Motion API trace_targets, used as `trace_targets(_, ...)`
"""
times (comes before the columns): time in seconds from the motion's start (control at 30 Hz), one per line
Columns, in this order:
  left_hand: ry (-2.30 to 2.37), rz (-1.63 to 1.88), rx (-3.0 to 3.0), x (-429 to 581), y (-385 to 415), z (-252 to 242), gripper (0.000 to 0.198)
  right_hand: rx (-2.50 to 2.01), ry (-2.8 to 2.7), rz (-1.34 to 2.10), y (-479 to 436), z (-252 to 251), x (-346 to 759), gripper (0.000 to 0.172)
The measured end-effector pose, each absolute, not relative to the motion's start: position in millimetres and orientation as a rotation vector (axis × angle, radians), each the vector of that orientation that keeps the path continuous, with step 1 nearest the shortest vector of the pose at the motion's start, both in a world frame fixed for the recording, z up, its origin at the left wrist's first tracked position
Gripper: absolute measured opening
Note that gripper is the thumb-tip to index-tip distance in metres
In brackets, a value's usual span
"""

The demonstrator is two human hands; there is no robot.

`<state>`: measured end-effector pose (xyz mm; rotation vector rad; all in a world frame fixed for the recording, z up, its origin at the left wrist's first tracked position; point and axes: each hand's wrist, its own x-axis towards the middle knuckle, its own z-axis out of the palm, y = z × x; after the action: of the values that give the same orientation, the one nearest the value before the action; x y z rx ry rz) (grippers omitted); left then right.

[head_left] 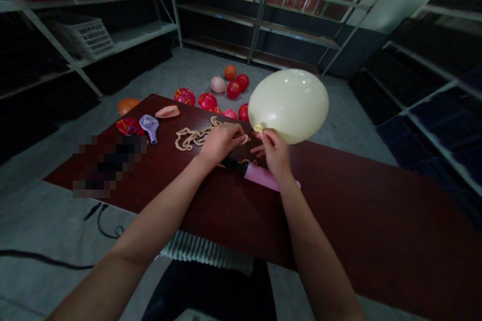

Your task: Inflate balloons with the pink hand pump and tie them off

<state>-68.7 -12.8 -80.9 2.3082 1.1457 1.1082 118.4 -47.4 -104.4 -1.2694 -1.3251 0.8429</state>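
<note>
A large, inflated pale yellow balloon (289, 103) rises above the table's far edge. My right hand (276, 155) pinches its neck between thumb and forefinger, the other fingers loosely spread. To the left, my left hand (222, 141) is closed low over the table, and a tan bit that looks like the cord shows at its fingertips. The tan cord (192, 136) lies in loose loops beside and partly beneath that hand. Below both hands lies a pink and black hand pump (261, 176), partly covered by my right wrist.
Limp lilac (149, 125), red (130, 126) and peach (167, 111) balloons lie on the dark red table (346, 195). Several inflated red balloons (207, 101) rest on the floor beyond. Shelving surrounds the area, with a white basket (90, 37) at left. A black cable (45, 259) crosses the floor.
</note>
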Motion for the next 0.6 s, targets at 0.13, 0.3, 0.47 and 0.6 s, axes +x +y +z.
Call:
trace_targets(0.13,1.192,1.121,2.444,-63,-19,-83,0.010,-1.243,-1.316,0.882,-48,-104,117,0.023)
trace_targets(0.3,1.262,1.181,2.492,-63,-23,-84,0.010,-1.192,-1.276,0.956,-47,-105,116,0.024)
trace_targets(0.47,1.185,1.317,2.414,-62,-16,-91,0.018,-1.156,-1.277,1.021,-47,-105,115,0.029)
trace_targets(0.6,0.986,1.353,2.394,-60,-9,-95,0.031,-1.131,-1.230,1.045,-46,-106,115,0.030)
